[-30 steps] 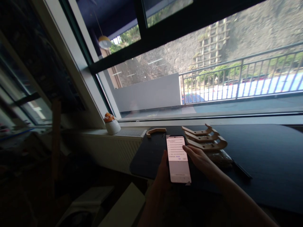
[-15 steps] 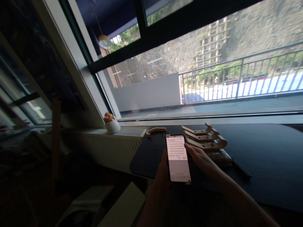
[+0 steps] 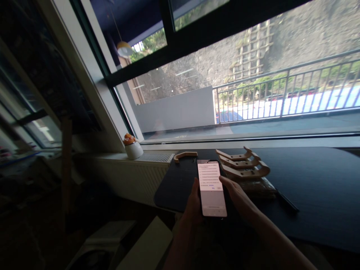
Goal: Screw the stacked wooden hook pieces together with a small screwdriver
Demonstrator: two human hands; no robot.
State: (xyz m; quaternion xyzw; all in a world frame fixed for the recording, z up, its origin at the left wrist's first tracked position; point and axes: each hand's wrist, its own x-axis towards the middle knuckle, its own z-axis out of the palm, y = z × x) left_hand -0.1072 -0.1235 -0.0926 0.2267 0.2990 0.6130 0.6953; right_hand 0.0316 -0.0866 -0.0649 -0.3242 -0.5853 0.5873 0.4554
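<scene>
Black-edged oblong phone (image 3: pixel 212 187) between hands (image 3: pixel 235 192)

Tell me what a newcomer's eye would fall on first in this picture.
Probably the lit phone, low in the middle, with the left hand gripping its left side and the right hand's thumb at its right edge. Next, the bright window spanning the top and right. Then three curved wooden pieces just beyond the right hand, toward the dark table's far edge.

An indoor setting of unclear use is indicated by the large window (image 3: pixel 197 39) at twelve o'clock, ribbed radiator (image 3: pixel 140 178) at eight and dark table (image 3: pixel 317 180) at four.
</scene>
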